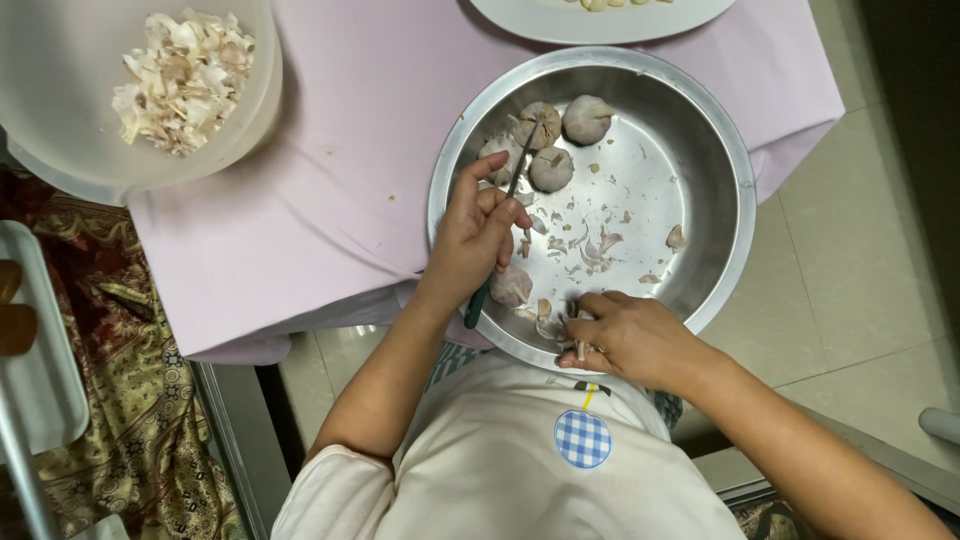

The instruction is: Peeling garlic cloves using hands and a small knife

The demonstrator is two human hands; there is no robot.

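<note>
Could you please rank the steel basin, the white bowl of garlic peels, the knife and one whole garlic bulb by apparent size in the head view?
1. Steel basin
2. White bowl of garlic peels, partly cut off, so unsure
3. Knife
4. Garlic bulb

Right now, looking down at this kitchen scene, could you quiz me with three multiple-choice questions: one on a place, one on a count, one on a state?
1. Where is the bowl of papery peels?
A. upper left
B. on the floor
C. inside the steel basin

2. How many whole garlic bulbs lie together at the far side of the steel basin?
A. one
B. four
C. nine

3. What does the left hand hold?
A. nothing
B. a spoon
C. a small knife

Answers: 1 A, it sits upper left on the pink cloth. 2 B, four bulbs cluster there. 3 C, fingers wrap its dark handle.
</note>
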